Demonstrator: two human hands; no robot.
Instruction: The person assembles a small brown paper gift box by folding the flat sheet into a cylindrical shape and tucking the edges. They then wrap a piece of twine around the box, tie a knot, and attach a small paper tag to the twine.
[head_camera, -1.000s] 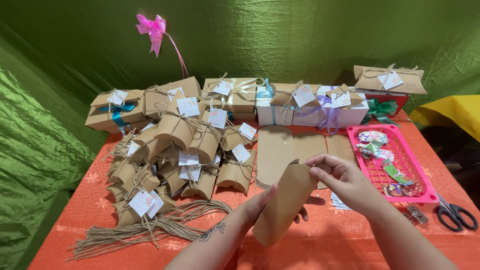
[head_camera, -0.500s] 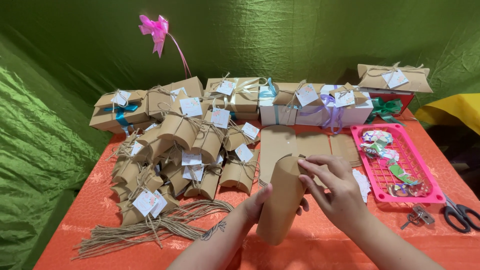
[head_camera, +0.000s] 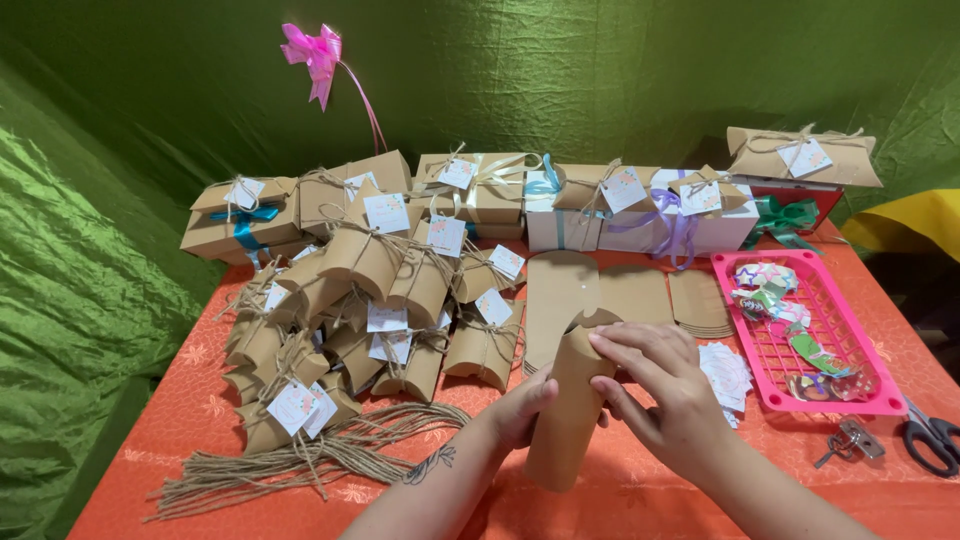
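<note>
Kraft card everywhere in this one. The left hand (head_camera: 520, 410) was wrapped around the lower half of a pillow box (head_camera: 570, 410), holding it upright at about 6 o'clock on the table (head_camera: 200, 400), just in front of the person. The right hand (head_camera: 655, 390) sat at the box's top end, fingers closed on the curved flap, pressing it in, as far as I could tell. So both hands were clamped on that one box, neither one free.

Progress-wise, I'd say a good chunk was done: a big pile of finished boxes (head_camera: 380, 310), tied with twine and tagged, sat at 10 o'clock, and a row of bigger ribboned gift boxes (head_camera: 560, 200) ran along 12 o'clock. The box in hand had no twine or tag on it.

Plenty left too, judging by the supplies: flat blanks (head_camera: 600, 295) at 12 o'clock behind the hands, a bundle of twine (head_camera: 290, 465) at 8 o'clock, loose tags (head_camera: 725, 375) and a pink tray (head_camera: 840, 395) of colourful bits at 3 o'clock, scissors (head_camera: 935, 440) at the right edge.
</note>
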